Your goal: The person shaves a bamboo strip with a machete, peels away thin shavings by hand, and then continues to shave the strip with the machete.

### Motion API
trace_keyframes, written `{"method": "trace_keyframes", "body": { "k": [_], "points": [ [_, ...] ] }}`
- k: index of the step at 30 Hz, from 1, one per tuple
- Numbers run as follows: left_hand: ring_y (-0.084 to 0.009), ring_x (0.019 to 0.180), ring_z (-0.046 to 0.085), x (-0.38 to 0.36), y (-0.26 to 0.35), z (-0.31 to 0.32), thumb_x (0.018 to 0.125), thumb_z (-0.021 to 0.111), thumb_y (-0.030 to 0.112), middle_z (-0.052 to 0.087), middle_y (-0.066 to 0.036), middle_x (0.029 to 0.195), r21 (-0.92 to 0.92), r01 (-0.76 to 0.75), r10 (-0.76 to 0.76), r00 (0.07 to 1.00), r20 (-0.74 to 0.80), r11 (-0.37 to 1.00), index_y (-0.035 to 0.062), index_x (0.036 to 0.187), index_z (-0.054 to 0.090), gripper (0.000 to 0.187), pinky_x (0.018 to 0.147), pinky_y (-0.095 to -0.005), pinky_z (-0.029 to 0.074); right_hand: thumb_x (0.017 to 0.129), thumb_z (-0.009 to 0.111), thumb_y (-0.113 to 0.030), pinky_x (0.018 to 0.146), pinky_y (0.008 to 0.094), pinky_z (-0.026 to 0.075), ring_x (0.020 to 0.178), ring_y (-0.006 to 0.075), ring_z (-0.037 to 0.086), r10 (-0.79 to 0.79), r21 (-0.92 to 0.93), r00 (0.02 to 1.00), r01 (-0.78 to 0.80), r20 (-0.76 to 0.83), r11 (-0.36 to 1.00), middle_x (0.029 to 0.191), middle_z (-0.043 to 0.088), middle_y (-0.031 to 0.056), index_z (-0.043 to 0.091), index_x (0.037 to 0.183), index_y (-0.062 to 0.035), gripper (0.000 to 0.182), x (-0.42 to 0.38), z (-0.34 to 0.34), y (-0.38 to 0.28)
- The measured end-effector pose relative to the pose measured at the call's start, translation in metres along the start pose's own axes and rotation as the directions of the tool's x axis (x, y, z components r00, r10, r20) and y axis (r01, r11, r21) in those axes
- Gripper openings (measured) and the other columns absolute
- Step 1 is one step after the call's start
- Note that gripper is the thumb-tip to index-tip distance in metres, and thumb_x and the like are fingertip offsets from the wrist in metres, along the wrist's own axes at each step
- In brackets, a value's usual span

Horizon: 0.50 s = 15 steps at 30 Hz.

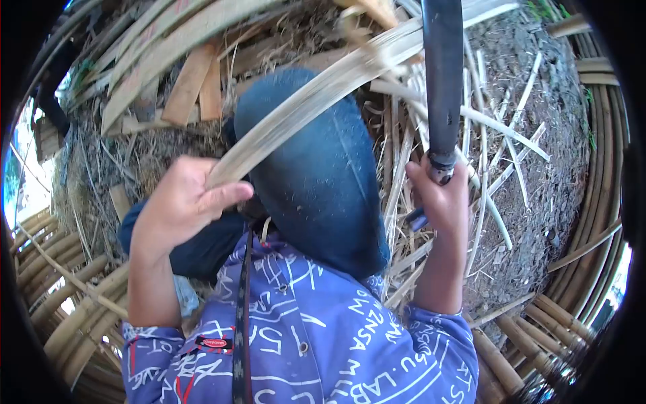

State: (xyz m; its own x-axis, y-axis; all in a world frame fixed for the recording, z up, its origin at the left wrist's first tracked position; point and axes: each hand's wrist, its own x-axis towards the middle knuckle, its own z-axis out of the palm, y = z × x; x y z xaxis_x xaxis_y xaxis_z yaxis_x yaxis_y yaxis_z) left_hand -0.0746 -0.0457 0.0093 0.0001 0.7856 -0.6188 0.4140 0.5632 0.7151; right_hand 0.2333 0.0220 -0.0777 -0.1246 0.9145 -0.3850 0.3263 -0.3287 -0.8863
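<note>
My left hand [185,205] is closed round the near end of a long, flat bamboo strip [296,111]. The strip slants up and away to the right across my raised knee [303,175], and its far part passes behind the blade. In my right hand [441,198] is the handle of a machete [444,81], its broad dark blade pointing up and away from me. Blade and strip cross in this view near the top. A curled, blurred shaving [363,44] stands off the strip close to the blade.
Thin split strips [505,128] and shavings litter the ground right of my knee. Wider boards [192,87] and long slats [155,44] lie at the upper left. Bamboo poles line the right side [592,175] and the lower left [74,303].
</note>
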Motion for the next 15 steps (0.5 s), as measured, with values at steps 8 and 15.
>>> {"method": "trace_keyframes", "body": {
  "k": [8, 15],
  "points": [
    [-0.0074, 0.053, 0.04, -0.015, -0.029, -0.04, 0.083, 0.071, 0.028, 0.046, -0.002, 0.054, 0.21, -0.114, 0.155, 0.969, -0.191, 0.971, -0.0024, 0.076, 0.06, 0.033, 0.049, -0.0269, 0.038, 0.079, 0.066, -0.005, 0.036, 0.024, 0.038, 0.038, 0.0103, 0.047, 0.042, 0.48, 0.98, 0.057, -0.193, 0.875, 0.05, 0.046, 0.0, 0.048, 0.069, -0.0058, 0.021, -0.009, 0.022, -0.003],
    [-0.0111, 0.055, 0.049, -0.038, -0.037, -0.082, 0.084, 0.069, 0.03, 0.052, -0.008, 0.056, 0.379, -0.153, 0.291, 0.894, -0.34, 0.913, -0.0028, 0.083, 0.063, 0.033, 0.056, -0.0268, 0.044, 0.077, 0.063, -0.007, 0.035, 0.0273, 0.041, 0.036, 0.0131, 0.045, -0.026, 0.733, 0.98, 0.163, -0.195, 0.661, 0.053, 0.046, 0.0039, 0.046, 0.086, -0.0061, 0.019, -0.009, 0.029, -0.039]
  ]
}}
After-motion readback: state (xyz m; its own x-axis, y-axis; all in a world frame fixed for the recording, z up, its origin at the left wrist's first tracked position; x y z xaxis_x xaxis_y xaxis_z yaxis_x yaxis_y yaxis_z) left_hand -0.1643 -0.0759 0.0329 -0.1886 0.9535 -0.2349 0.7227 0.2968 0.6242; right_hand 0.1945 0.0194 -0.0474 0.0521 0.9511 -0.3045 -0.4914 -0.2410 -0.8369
